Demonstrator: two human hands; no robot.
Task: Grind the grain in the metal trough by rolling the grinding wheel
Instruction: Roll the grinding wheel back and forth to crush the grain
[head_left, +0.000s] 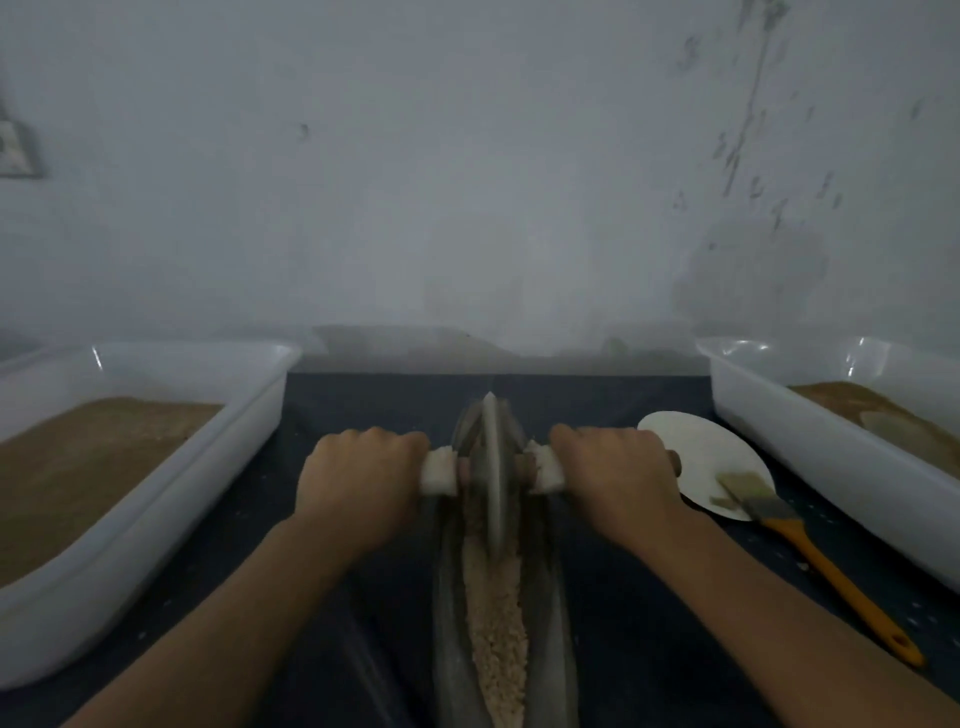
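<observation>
The metal trough (556, 623) lies lengthwise on the dark desk (639, 613), running from the near edge of view away toward the wall (467, 182). A strip of pale, coarse grain (496, 639) fills its channel, widest in the near half.

The grinding wheel (492, 467) stands upright on its rim in the far half of the trough, w/ the lower edge down in the grain. An axle handle (540, 470) passes through the hub and sticks out to both sides; white wrapping covers it next to the wheel on each side.

Left hand (358, 473) – grip closed around the left end of the handle, fingers curled over the top, knuckles up. Right hand (618, 467) – grip closed around the right end in the same way; a short brown stub of the handle shows past the outer edge of this hand. Both forearms reach in from the near edge, approx. symmetrical about the trough.

Other items:
- Left white tray (171, 525) on the desk, left of the trough, well apart from it; holds a level layer of brown powder (88, 467).
- Right white tray (831, 462) on the desk at the right edge of view; also holds brown material, only partly in view.
- White plate (696, 457) between right hand and right tray, partly hidden behind the hand.
- Brush (810, 545) w/ orange handle – bristle end rests on the plate, handle points toward the near right, just beside the right tray.

Frame is dim and slightly blurred; finer detail on the wheel cannot be made out.
</observation>
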